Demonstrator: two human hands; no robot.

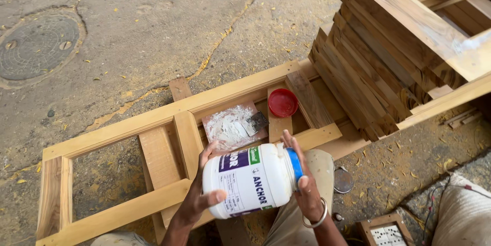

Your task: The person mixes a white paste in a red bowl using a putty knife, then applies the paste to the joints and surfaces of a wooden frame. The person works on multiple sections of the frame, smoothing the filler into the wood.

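Both hands meet low in the middle of the frame around a white plastic jar (253,179) that lies on its side, its printed label facing up. On the lower left of the jar, the left hand (197,195) is wrapped around the base end, fingers curled over the far side and thumb pressed on the near side. On the jar's right end, the right hand (306,184) is closed over the blue lid (295,166), fingers spread along the rim; a metal bangle (316,219) sits on that wrist.

Just above the jar, in the centre of the frame, a flat brown board (232,126) carries a smear of white paste, and a small putty knife (255,121) rests on the board's right edge with its blade in the paste. To the right of it a red round lid (283,102) lies on a short plank. All of this rests on a light wooden frame (153,123) lying flat on the cracked concrete floor (153,31), running from the lower left towards the centre right.

At the upper right stands a tall stack of similar wooden frames (388,57). A round manhole cover (38,46) is set in the floor at the upper left. Wood chips and yellow leaf bits are scattered over the floor.
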